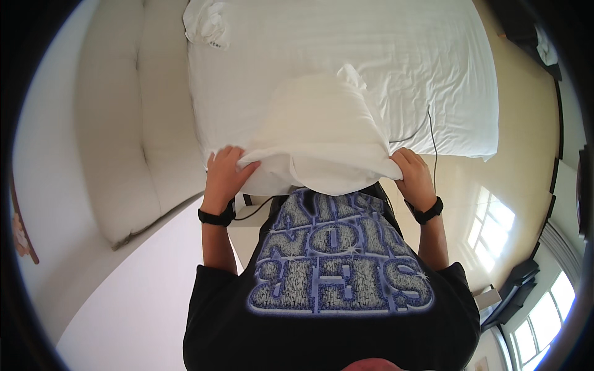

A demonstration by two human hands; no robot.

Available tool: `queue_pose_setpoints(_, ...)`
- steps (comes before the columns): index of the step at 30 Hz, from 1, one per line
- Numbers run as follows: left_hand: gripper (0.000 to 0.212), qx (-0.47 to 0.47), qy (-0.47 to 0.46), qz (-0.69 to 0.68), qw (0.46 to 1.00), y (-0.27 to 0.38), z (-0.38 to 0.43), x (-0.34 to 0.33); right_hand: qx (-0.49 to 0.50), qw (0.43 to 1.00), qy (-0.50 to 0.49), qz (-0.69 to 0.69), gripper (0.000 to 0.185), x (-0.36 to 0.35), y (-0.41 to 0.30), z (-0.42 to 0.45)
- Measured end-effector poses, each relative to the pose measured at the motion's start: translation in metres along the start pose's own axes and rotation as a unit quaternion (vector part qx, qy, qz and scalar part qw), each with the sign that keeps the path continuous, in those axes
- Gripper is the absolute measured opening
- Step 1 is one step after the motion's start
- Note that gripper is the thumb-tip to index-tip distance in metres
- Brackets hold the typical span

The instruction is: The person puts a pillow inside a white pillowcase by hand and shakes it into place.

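Both my hands grip a white pillowcase or similar white cloth cover [320,120] by its near edge. My left hand [226,169] pinches the left corner between thumb and fingers. At the opposite corner, my right hand [412,172] has its fingers closed over the fabric. Between the hands the edge sags, and a loose fold hangs down in front of my shirt. The far part of the cloth rests on a bed with a white fitted sheet [287,28]. Whether anything is inside the cloth cannot be told.
A padded beige headboard [139,102] stands along the bed's left side. A crumpled white cloth [209,23] lies at the far left corner. A thin dark cable [431,134] crosses the sheet and runs down past my right hand. Tiled floor [464,185] shows on the right.
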State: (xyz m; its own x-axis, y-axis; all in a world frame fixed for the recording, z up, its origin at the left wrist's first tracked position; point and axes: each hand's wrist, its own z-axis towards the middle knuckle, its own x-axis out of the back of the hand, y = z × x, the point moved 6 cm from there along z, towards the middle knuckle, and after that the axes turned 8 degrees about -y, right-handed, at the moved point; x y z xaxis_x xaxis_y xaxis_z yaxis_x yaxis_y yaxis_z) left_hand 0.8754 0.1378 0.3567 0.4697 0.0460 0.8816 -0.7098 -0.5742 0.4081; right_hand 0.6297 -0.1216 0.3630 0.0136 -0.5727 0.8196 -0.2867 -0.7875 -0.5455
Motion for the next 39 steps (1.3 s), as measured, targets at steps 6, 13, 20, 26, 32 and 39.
queue_pose_setpoints(6, 0.016, 0.075, 0.039, -0.177, 0.981, -0.013, -0.013, -0.005, 0.028, 0.999, 0.044, -0.009, 0.011, 0.019, 0.004, 0.011)
queue_pose_setpoints(13, 0.007, -0.049, 0.277, -0.188, 0.941, 0.029, -0.034, 0.095, 0.096, 0.988, 0.117, -0.042, 0.009, 0.115, -0.038, 0.017)
queue_pose_setpoints(20, 0.016, 0.004, 0.29, -0.286, 0.913, 0.007, -0.008, 0.095, 0.098, 0.992, 0.078, 0.0, 0.015, 0.144, -0.064, 0.031)
queue_pose_setpoints(26, 0.026, 0.067, 0.21, -0.342, 0.914, -0.009, 0.022, 0.007, 0.357, 0.855, 0.358, 0.115, 0.066, 0.19, -0.148, -0.013)
queue_pose_setpoints(32, 0.037, 0.037, 0.149, -0.256, 0.954, 0.018, 0.037, 0.008, 0.696, 0.594, 0.345, 0.208, 0.014, 0.191, -0.235, -0.051)
queue_pose_setpoints(39, 0.037, 0.052, 0.1, -0.24, 0.964, 0.016, 0.03, 0.003, 0.714, 0.526, 0.437, 0.151, 0.014, 0.178, -0.237, -0.069)
